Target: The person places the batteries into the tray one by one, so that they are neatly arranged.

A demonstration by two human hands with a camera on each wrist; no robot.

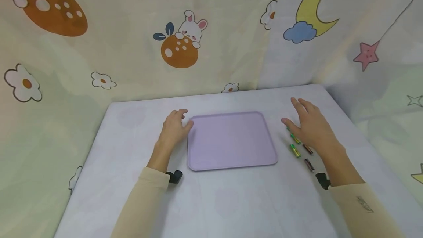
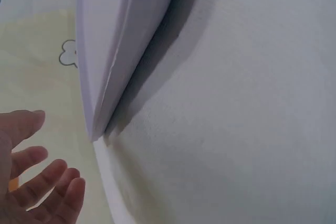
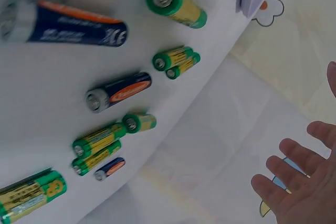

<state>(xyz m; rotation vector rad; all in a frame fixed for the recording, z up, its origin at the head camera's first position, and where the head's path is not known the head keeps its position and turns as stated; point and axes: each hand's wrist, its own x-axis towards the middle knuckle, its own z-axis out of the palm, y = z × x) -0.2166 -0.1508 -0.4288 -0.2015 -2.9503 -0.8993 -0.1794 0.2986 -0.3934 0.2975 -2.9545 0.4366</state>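
Note:
A pale purple rectangular tray (image 1: 231,140) lies flat on the white table. Beside its left edge is my left hand (image 1: 173,129), fingers loosely bent and holding nothing; the left wrist view has a gap between those fingers and the tray's corner. Over on the right, my right hand (image 1: 312,126) hovers above a scatter of batteries, fingers spread and nothing held. Some are green and yellow, like this green battery (image 3: 176,4); others are dark blue, orange and silver, like this blue battery (image 3: 79,24). In the head view, the right hand and forearm hide part of the group.
The white tabletop (image 1: 228,205) reaches a back edge against a hanging cloth (image 1: 132,47) printed with rabbits, flowers and a moon. A small black wrist camera (image 1: 175,176) sits at the left cuff, another black camera (image 1: 323,180) at the right.

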